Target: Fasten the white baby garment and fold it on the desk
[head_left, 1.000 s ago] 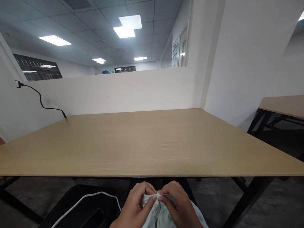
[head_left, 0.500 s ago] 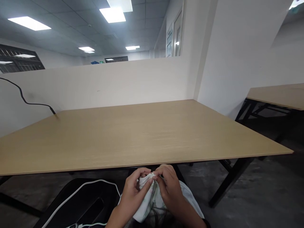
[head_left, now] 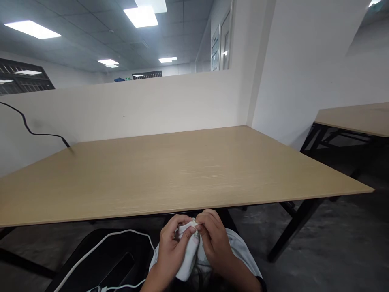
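Observation:
A soft white cloth (head_left: pixel 189 259) with a faint greenish print hangs in narrow, sock-like folds in front of my lap; its exact kind is unclear. My left hand (head_left: pixel 174 239) pinches its upper edge between thumb and fingers. Close beside it, my right hand (head_left: pixel 214 235) pinches the gathered top of the same cloth, and the fingertips of both hands nearly meet there. Both hands are just below the front edge of the wooden table (head_left: pixel 170 170). My right palm covers part of the cloth.
A black bag-like object (head_left: pixel 91 247) lies at my lower left, with a white cable (head_left: pixel 100 240) across it. A black cable (head_left: pixel 45 134) hangs by the low white partition (head_left: pixel 158 105). Another table (head_left: pixel 355 117) stands at the right.
My fingers have shifted slightly on the gathered top, and the cloth's lower end has swung a little to the right. The camera view has moved slightly.

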Demonstrator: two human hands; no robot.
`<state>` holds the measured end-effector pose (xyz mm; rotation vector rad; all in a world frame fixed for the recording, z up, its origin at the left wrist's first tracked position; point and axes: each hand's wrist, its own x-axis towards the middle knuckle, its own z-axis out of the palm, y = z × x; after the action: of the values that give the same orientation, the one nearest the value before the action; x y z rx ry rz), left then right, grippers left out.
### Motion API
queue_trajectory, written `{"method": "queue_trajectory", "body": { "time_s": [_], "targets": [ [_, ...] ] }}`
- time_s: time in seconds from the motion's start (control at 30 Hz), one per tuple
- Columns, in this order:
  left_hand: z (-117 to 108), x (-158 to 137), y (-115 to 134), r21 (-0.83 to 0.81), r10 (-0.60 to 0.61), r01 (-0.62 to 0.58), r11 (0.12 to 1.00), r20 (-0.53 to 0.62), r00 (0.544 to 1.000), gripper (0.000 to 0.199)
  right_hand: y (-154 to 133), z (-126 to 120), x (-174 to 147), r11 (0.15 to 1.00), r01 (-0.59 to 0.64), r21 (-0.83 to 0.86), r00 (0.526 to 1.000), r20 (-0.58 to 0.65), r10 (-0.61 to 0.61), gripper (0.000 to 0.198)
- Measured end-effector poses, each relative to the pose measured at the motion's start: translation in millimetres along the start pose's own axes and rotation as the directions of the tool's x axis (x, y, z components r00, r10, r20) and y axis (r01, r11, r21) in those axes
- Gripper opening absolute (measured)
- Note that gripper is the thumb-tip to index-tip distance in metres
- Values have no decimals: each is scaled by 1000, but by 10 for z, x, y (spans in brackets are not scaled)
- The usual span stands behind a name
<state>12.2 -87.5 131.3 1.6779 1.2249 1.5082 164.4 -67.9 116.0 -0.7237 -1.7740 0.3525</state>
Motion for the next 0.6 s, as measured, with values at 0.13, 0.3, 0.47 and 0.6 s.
{"method": "queue_trajectory", "body": {
  "time_s": [0.13, 0.3, 0.47, 0.6],
  "targets": [
    [-22, 10, 33, 50, 65, -68, 996, 59, 996, 14, -13, 8, -16, 1000, 21, -22, 1000, -2, -21, 15],
    [-25, 21, 19, 168, 160, -175, 970, 96, 982, 13, 5, 7, 6, 999, 42, -24, 999, 15, -41, 16],
    [-1, 19, -53, 319, 254, -260, 911, 62, 965, 18, -31, -39, 63, 999, 41, 12, 995, 91, -42, 17],
    [-89, 50, -52, 354, 248, -232, 906, -1, 969, 26, -10, -92, 20, 999, 23, -28, 996, 92, -20, 19]
  ]
}}
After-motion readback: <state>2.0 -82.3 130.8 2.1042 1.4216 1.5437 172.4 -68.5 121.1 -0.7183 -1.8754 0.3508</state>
